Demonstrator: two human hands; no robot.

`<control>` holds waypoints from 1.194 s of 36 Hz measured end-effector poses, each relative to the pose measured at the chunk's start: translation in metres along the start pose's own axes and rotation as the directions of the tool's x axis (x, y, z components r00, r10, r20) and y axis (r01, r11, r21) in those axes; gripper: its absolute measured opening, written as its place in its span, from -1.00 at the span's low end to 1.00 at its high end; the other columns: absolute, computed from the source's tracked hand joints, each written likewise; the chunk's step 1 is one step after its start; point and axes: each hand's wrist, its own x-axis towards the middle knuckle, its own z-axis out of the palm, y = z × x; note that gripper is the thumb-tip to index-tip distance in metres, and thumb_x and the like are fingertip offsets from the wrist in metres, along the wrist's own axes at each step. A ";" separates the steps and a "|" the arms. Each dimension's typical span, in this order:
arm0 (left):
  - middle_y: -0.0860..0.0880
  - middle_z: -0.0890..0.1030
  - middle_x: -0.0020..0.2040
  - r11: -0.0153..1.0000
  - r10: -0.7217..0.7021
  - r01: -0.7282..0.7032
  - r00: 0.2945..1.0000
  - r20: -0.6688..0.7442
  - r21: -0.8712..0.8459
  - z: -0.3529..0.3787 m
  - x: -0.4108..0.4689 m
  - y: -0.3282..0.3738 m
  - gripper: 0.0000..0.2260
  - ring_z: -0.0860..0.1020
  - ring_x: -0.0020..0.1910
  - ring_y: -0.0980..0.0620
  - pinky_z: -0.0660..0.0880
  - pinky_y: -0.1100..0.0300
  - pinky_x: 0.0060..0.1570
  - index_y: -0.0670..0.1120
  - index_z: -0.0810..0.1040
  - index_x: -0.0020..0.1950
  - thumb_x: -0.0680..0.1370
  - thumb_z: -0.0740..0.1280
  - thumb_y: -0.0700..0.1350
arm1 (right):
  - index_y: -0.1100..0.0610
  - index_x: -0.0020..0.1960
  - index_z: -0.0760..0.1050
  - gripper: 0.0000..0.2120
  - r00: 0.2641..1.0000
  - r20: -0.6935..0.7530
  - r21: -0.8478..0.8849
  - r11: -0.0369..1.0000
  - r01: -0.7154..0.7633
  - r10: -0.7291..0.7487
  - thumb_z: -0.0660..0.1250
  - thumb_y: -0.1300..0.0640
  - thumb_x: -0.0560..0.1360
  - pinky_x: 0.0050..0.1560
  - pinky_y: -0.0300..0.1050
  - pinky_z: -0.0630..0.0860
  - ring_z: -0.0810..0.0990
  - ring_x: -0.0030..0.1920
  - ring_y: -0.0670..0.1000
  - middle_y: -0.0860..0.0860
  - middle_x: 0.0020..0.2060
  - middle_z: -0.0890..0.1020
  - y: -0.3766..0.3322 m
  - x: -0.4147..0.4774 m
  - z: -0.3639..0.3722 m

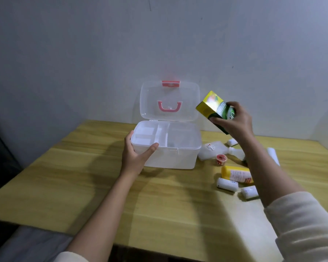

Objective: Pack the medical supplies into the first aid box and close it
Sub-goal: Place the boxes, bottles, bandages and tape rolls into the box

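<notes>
A translucent white first aid box [180, 157] stands on the wooden table with its lid [187, 103] raised; the lid has a pink handle and latch. A divided tray sits in the box's left half. My left hand [135, 154] grips the box's front left corner. My right hand [234, 120] holds a yellow and green carton [211, 105] tilted in the air, just right of the lid. To the right of the box lie a white pouch [210, 150], a red tape roll [221, 159], a yellow bottle [235, 173] and several white bandage rolls [227, 184].
The table [83, 178] is pushed against a pale wall behind the box. Its front edge runs along the bottom of the view and its left edge drops to a dark floor. A white tube [273, 155] lies at the far right.
</notes>
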 end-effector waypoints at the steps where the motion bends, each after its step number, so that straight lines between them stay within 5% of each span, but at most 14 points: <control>1: 0.03 0.38 0.43 1.000 -0.002 0.002 1.000 0.004 0.018 0.000 0.000 0.001 -0.06 0.37 0.41 0.01 0.37 0.01 0.40 0.04 0.21 0.49 0.22 0.56 0.23 | -0.05 0.20 0.45 -0.37 0.999 0.031 0.003 1.000 0.027 -0.027 0.55 -0.06 0.18 0.17 0.14 0.49 0.53 0.13 0.13 0.08 0.10 0.56 -0.005 -0.003 -0.001; 6: -0.01 0.39 0.42 0.992 0.007 -0.012 0.999 0.041 0.129 -0.006 0.010 0.011 -0.12 0.38 0.40 -0.02 0.38 0.07 0.35 -0.05 0.24 0.51 0.31 0.61 0.03 | -0.04 0.26 0.45 -0.34 0.938 0.323 -0.175 0.966 0.191 -0.127 0.57 -0.02 0.20 0.18 0.10 0.47 0.49 0.13 0.14 0.07 0.05 0.48 -0.029 -0.016 0.002; 9: 0.08 0.37 0.34 0.984 -0.041 0.024 0.994 0.096 0.175 -0.010 0.017 0.019 0.04 0.38 0.32 0.06 0.36 0.12 0.32 -0.04 0.30 0.49 0.09 0.61 0.21 | -0.06 0.31 0.41 -0.33 0.918 0.377 -0.357 0.896 0.266 -0.122 0.52 -0.07 0.25 0.23 0.02 0.33 0.38 0.23 0.13 0.07 0.16 0.46 -0.038 -0.019 0.006; 13: 0.07 0.56 0.25 0.951 -0.036 -0.027 0.980 0.195 0.309 -0.019 0.036 0.021 -0.02 0.54 0.23 0.02 0.52 -0.05 0.22 0.12 0.47 0.29 -0.07 0.55 0.45 | -0.03 0.35 0.39 -0.32 0.889 0.430 -0.511 0.771 0.381 -0.155 0.48 -0.10 0.27 0.21 0.01 0.27 0.33 0.25 0.10 0.05 0.22 0.42 -0.049 -0.021 0.011; 19: 0.05 0.39 0.42 0.865 -0.086 -0.089 0.944 0.320 0.494 -0.021 0.047 0.036 0.23 0.40 0.39 0.02 0.43 -0.03 0.34 0.11 0.32 0.46 -0.15 0.46 0.54 | 0.01 0.33 0.42 -0.33 0.832 0.522 -0.574 0.645 0.503 -0.184 0.47 -0.12 0.26 0.18 0.00 0.30 0.34 0.24 0.11 0.03 0.22 0.44 -0.061 -0.022 0.030; 23: -0.01 0.24 0.52 0.847 -0.119 -0.070 0.942 0.315 0.527 -0.019 0.045 0.040 0.29 0.26 0.48 -0.01 0.33 0.01 0.41 0.00 0.19 0.55 -0.10 0.48 0.46 | 0.04 0.31 0.43 -0.33 0.805 0.554 -0.534 0.651 0.540 -0.213 0.48 -0.12 0.26 0.15 -0.01 0.34 0.36 0.23 0.11 0.04 0.22 0.45 -0.058 -0.025 0.049; 27: -0.03 0.26 0.49 0.854 -0.098 -0.069 0.952 0.290 0.515 -0.016 0.043 0.037 0.16 0.28 0.45 -0.02 0.32 0.12 0.25 -0.03 0.23 0.52 0.03 0.55 0.35 | 0.12 0.28 0.46 -0.33 0.774 0.599 -0.452 0.711 0.539 -0.207 0.52 -0.07 0.24 0.16 0.01 0.45 0.41 0.17 0.12 0.08 0.17 0.48 -0.057 -0.027 0.066; 43: 0.01 0.39 0.35 0.891 -0.043 -0.062 0.974 0.221 0.449 -0.010 0.044 0.024 0.11 0.35 0.34 0.02 0.38 0.13 0.15 0.08 0.33 0.44 -0.08 0.48 0.41 | 0.19 0.24 0.47 -0.46 0.757 0.641 -0.409 0.779 0.475 -0.126 0.51 0.14 0.30 -0.01 -0.16 0.37 0.49 0.15 0.12 0.13 0.17 0.49 -0.047 -0.027 0.092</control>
